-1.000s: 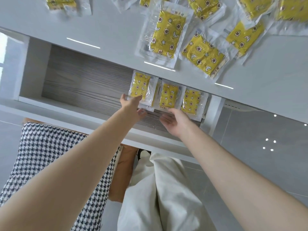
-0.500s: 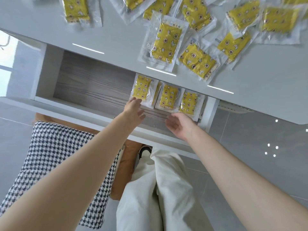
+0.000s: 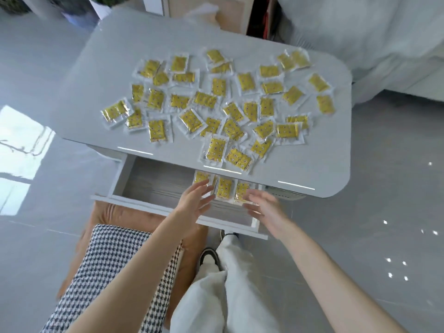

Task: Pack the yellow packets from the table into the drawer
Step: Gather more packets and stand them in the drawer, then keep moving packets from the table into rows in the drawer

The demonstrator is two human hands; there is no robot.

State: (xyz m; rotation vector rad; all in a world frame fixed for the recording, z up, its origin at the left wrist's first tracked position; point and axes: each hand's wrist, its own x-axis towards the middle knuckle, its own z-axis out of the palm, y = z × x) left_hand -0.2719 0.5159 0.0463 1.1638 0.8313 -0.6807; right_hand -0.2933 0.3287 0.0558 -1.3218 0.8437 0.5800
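**Three packets in the drawer, a whole heap left to go**

Both hands were empty here. The left hand hung over the open drawer with its fingers spread wide, fingertips over the near end of the leftmost packet in there. I couldn't tell if they actually touched it. The right hand was splayed too, palm turned inward and a bit blurred, just in front of the rightmost packet. A middle packet sat between those two. That made a tidy row of three at the drawer's back right, long sides running away from the person, far ends tucked under the tabletop edge. The drawer's wood-grain floor showed to the left of the row.

Everything else was up top: dozens of yellow packets scattered over the tabletop, some overlapping.

The bit that matters for the next grab, I reckon, is that the closest ones lay straight ahead of the hands and a level up, right by the tabletop's near edge. The upright packet had its long axis pointing away from the person and sat more on the left hand's side. Its tilted neighbour, just beside it, lay diagonal and nearer the right hand. So one each looked like the easy call.
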